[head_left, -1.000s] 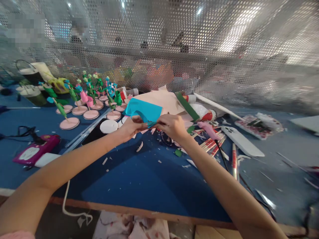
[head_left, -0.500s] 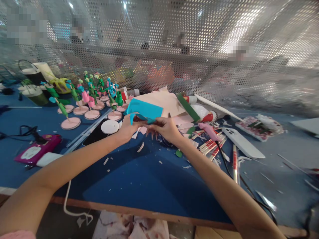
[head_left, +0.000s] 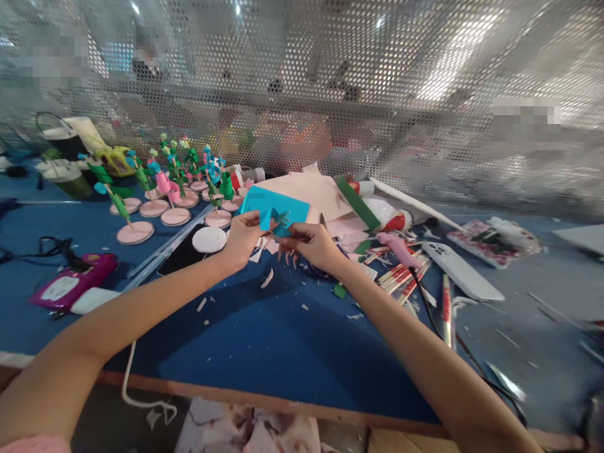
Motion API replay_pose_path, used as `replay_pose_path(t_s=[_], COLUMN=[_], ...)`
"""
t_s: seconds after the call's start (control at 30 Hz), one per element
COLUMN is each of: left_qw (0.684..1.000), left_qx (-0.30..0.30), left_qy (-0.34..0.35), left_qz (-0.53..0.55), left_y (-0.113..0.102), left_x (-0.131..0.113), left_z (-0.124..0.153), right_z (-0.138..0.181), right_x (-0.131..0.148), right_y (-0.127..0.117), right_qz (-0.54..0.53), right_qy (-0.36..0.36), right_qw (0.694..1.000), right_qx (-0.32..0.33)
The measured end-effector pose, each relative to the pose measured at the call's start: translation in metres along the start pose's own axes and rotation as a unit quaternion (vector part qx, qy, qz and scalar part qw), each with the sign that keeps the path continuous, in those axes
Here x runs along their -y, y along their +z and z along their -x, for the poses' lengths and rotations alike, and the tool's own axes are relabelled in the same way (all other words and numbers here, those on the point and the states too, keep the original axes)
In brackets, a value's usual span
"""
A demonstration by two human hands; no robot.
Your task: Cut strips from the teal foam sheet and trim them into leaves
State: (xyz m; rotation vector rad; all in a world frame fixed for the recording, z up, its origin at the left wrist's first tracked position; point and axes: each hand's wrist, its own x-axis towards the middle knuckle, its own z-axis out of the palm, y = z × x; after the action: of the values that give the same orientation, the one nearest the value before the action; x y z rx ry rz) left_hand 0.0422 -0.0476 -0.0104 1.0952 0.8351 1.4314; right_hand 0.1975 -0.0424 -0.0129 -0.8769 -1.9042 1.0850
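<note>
Pinching jagged blue paper [head_left: 282,223], left hand [head_left: 242,240], right hand [head_left: 321,246], smooth sheet [head_left: 278,198] behind.

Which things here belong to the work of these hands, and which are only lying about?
Likely part of it: small blue piece, in left hand and right hand; blue sheet behind them.
Apparently lying about: purple device; white phone-like slab; curled white scrap.

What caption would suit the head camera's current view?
Left hand and right hand holding blue paper over a table strewn with scraps.
</note>
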Motion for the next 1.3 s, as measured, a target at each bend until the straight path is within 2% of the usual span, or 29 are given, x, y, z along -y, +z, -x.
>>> replay_pose_path(t_s=[0.17, 0.33, 0.43, 0.57, 0.7, 0.8, 0.93, 1.13, 1.23, 1.3], left_qw=[0.996, 0.983, 0.979, 0.977, 0.976, 0.970, 0.967, 0.965, 0.969, 0.973], left_qx=[0.012, 0.015, 0.027, 0.071, 0.133, 0.159, 0.133, 0.044, -0.002, -0.007], left_qy=[-0.089, -0.168, -0.174, -0.165, -0.129, -0.135, -0.160, -0.174, -0.161, -0.146], left_qz=[0.027, 0.078, 0.100, 0.114, 0.114, 0.127, 0.146, 0.193, 0.187, 0.176], left_y=[-0.003, -0.003, 0.000, 0.003, 0.002, 0.003, 0.008, 0.012, 0.012, 0.012], left_x=[0.005, 0.009, 0.010, 0.013, 0.018, 0.019, 0.015, 0.008, 0.004, 0.000], left_z=[-0.002, -0.002, 0.001, 0.005, 0.008, 0.010, 0.015, 0.012, 0.009, 0.009], right_z=[0.001, 0.000, 0.001, 0.001, 0.001, 0.001, 0.001, 0.000, 0.001, 0.001], right_x=[0.000, -0.002, -0.007, -0.012, -0.007, -0.001, 0.004, 0.004, 0.008, 0.012], right_y=[0.000, -0.001, -0.003, -0.004, -0.004, -0.004, -0.003, 0.004, 0.008, 0.011], right_qz=[0.025, 0.062, 0.071, 0.047, 0.000, -0.016, -0.046, -0.110, -0.139, -0.146], right_qy=[-0.033, -0.057, -0.049, -0.004, 0.040, 0.050, 0.048, 0.069, 0.071, 0.067], right_qw=[0.999, 0.995, 0.991, 0.989, 0.992, 0.992, 0.991, 0.988, 0.985, 0.986], right_qx=[-0.004, -0.053, -0.099, -0.142, -0.118, -0.113, -0.119, -0.083, -0.072, -0.053])
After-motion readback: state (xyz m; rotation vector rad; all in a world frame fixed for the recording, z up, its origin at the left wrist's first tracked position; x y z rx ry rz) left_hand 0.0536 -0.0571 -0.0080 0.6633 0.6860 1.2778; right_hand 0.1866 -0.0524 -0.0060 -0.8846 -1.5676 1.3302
